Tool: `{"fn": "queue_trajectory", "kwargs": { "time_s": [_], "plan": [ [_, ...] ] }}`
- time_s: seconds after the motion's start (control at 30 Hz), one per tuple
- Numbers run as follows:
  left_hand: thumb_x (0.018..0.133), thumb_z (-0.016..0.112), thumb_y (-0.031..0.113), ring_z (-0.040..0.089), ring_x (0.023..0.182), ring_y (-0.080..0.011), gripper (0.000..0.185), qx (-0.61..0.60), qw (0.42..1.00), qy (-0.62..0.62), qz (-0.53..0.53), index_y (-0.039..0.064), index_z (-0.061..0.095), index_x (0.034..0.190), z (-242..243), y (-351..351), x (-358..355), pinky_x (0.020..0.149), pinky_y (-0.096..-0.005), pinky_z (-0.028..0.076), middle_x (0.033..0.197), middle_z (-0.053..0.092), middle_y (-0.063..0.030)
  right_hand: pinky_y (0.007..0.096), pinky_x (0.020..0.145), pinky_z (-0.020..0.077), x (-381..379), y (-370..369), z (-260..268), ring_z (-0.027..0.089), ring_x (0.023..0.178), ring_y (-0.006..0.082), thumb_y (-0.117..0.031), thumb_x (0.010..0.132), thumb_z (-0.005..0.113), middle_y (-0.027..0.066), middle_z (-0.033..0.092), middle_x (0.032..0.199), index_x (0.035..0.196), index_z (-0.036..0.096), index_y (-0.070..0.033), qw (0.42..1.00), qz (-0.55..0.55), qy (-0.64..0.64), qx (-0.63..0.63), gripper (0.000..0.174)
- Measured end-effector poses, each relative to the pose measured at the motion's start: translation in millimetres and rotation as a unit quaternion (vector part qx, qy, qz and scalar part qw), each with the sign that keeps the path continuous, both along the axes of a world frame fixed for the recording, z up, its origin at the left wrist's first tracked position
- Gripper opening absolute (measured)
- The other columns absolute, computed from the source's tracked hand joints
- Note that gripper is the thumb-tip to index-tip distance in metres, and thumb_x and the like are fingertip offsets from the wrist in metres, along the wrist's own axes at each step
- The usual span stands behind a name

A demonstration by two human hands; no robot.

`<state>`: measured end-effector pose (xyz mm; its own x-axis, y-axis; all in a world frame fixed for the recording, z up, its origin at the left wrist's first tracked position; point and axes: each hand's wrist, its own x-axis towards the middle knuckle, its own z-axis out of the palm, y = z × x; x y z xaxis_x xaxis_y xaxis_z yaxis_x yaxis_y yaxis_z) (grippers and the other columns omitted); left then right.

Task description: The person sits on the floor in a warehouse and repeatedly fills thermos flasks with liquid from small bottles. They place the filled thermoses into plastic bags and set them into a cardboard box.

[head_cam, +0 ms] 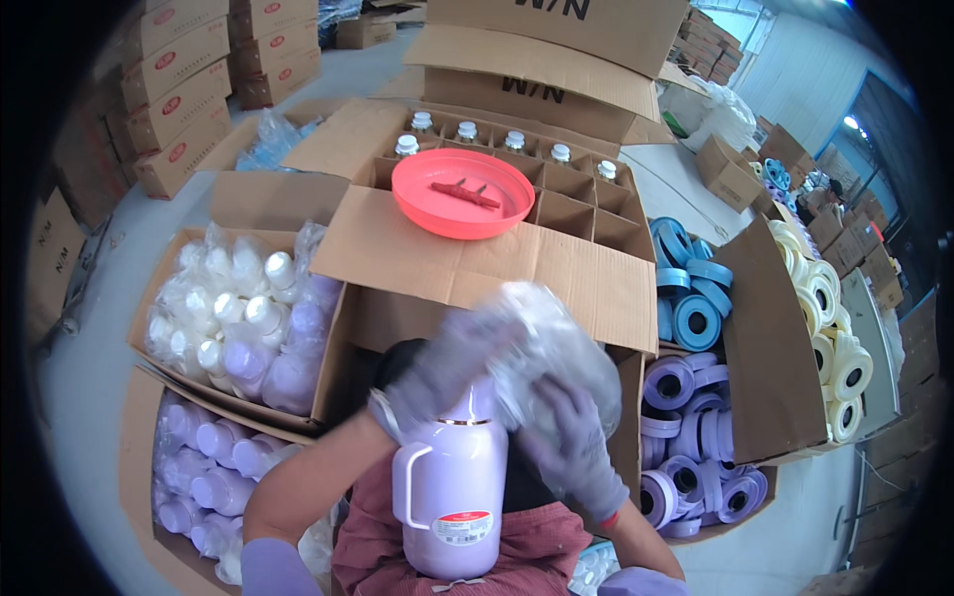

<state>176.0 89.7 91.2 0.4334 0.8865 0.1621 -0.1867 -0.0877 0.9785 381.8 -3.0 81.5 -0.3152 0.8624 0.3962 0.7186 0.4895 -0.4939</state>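
Note:
A lilac vacuum flask point(458, 492) with a side handle and a label stands upright on my lap, between my thighs. Above and to the right of its top, a blurred clear plastic bag point(551, 350) is between my two gloved hands. My left hand point(455, 365) reaches over the flask's lilac top point(475, 402) and grips the bag's left side. My right hand point(570, 432) holds the bag from below right, its fingers spread along the plastic. Motion blur hides the fingertips and whatever the bag may contain.
Ahead, a red plastic basin point(462, 216) holding a small red tool rests on a divided carton point(551, 261) with several capped bottles. Bagged white and lilac cups point(250, 320) fill cartons at left. Blue rings point(697, 322) and lilac rings point(667, 384) lie in cartons at right.

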Motion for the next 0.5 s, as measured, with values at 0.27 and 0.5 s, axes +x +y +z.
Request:
{"fn": "queue_trajectory", "kwargs": {
  "time_s": [0.27, 0.5],
  "plan": [
    [0.09, 0.066, 0.01, 0.062, 0.114, -0.0256, 0.05, 0.295, 0.907, 0.071, 0.292, -0.004, 0.047, 0.135, 1, 37, -147, 0.1, -0.0363, 0.049, 0.124, 0.062, -0.0186, 0.039, 0.098, 0.0481, -3, 68, -25, 0.058, 0.112, 0.0318, -0.018, 0.086, 0.074, 0.0204, 0.051, 0.13, 0.141, 0.044, 0.001, 0.966, -0.089, 0.236, -0.063, 0.065],
    [0.095, 0.059, 0.045, 0.063, 0.112, -0.0262, 0.064, 0.236, 0.901, 0.079, 0.354, -0.001, 0.047, 0.138, 2, 71, -217, 0.096, -0.0351, 0.054, 0.129, 0.062, -0.0172, 0.0435, 0.107, 0.0411, -52, 150, 15, 0.047, 0.128, 0.0364, -0.025, 0.079, 0.081, 0.0235, 0.044, 0.138, 0.147, 0.033, 0.003, 0.975, -0.053, 0.133, 0.171, 0.088]
  ]
}}
